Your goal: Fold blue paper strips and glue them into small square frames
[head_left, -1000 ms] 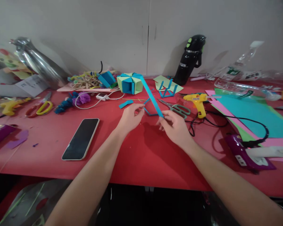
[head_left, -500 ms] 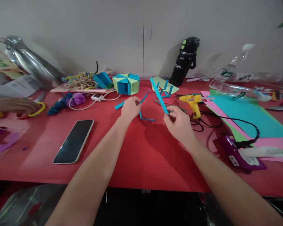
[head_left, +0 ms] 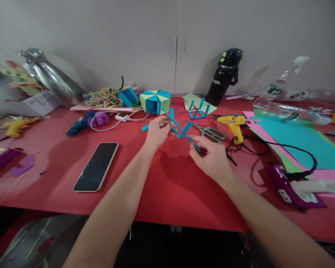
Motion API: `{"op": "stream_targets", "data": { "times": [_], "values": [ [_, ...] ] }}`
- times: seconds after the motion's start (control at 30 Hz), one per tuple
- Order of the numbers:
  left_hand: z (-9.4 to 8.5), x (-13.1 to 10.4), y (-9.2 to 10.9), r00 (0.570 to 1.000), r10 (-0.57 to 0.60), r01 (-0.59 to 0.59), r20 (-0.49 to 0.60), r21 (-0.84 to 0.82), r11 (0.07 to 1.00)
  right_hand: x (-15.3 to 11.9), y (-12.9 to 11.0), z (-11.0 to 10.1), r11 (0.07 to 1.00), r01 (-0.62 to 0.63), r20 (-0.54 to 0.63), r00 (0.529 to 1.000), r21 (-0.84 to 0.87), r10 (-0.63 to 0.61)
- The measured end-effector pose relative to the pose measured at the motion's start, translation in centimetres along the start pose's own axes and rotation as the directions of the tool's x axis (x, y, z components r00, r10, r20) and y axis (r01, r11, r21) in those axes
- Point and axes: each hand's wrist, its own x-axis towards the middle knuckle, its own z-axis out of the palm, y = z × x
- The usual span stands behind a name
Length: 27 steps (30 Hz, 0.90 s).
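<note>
In my left hand (head_left: 158, 133), thumb and fingers pinch a folded blue paper strip (head_left: 185, 128) whose ends stick up. My right hand (head_left: 208, 154) grips the near end of a long straight blue paper strip (head_left: 194, 144). That long strip slants away to the far left and crosses the folded one; whether the two touch, I cannot tell. Beyond my hands lies a similar blue paper frame with upright legs (head_left: 199, 113). A blue and pale-green paper box shape (head_left: 155, 102) stands past my left hand. Green-handled scissors (head_left: 213, 134) lie beyond my right hand.
A yellow glue gun (head_left: 234, 126) with a black cable lies to the right, near coloured paper sheets (head_left: 293, 139) and a purple power box (head_left: 294, 190). A phone (head_left: 96, 167) lies left. A black bottle (head_left: 225, 76) stands at the back; another glue gun (head_left: 15, 126) lies far left.
My right hand has tipped the long strip lower and leftward, across the folded strip. The folded strip has turned in my left hand. Another person's hand at far left has left the view.
</note>
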Motion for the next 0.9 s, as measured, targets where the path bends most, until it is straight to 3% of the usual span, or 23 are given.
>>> {"op": "stream_targets", "data": {
  "times": [0.1, 0.2, 0.43, 0.63, 0.9],
  "values": [
    [-0.3, 0.1, -0.1, 0.999, 0.006, -0.004, -0.044, 0.056, 0.998, 0.0, -0.2, -0.1, 1.0, 0.013, -0.009, 1.0, 0.004, -0.013],
    [-0.7, 0.2, -0.3, 0.997, -0.021, 0.022, -0.074, 0.012, 1.0, 0.2, -0.3, -0.5, 0.998, 0.031, -0.06, 0.998, 0.051, -0.028],
    [-0.7, 0.2, -0.5, 0.998, -0.065, 0.063, -0.013, -0.141, 0.988, 0.4, -0.2, -0.9, 0.997, 0.044, -0.123, 0.992, 0.057, -0.037],
    [-0.7, 0.1, -0.7, 0.99, -0.138, 0.134, -0.021, -0.136, 0.982, 0.4, -0.2, -0.8, 0.996, 0.049, -0.217, 0.976, 0.075, -0.031],
    [-0.7, 0.1, -0.4, 0.991, -0.125, 0.135, 0.054, -0.235, 0.963, 0.2, 0.5, 0.3, 0.998, 0.037, 0.056, 0.998, 0.047, -0.039]
  ]
}}
